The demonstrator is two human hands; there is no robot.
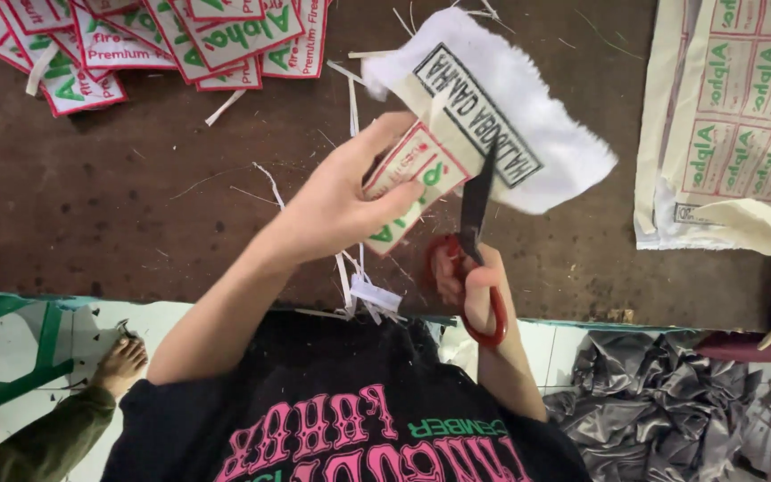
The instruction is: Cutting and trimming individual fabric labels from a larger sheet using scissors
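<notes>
Gripping a red-bordered label between thumb and fingers, the left hand holds it up above the brown table. Just to its right, the right hand is closed through the red handles of the scissors, whose dark blades point up into the white fabric piece attached to the label. Up and left of the left hand lies a pile of cut labels. Far to the right of the right hand sits an uncut printed sheet. Thin white trimmings lie below the left hand at the table edge.
</notes>
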